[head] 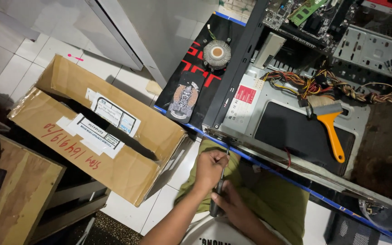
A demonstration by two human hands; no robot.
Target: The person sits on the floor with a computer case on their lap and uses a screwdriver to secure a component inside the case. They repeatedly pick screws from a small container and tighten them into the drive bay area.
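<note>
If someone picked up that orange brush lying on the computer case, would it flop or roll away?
Probably not. The orange brush has a flat, rigid-looking handle, so it should stay stiff and not roll. Only its bristles look bendy. It seems light, resting loosely on the computer case.

Counter (268, 169): dark top, blue front edge.
On counter: open computer case (296, 131), black mat (191, 81).
Floor (32, 59): white tiles, bearing cardboard box (100, 131).

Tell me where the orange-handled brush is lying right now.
In the head view, the brush lies at right on the open computer case, beside the bundle of coloured wires, far from both hands.
</note>
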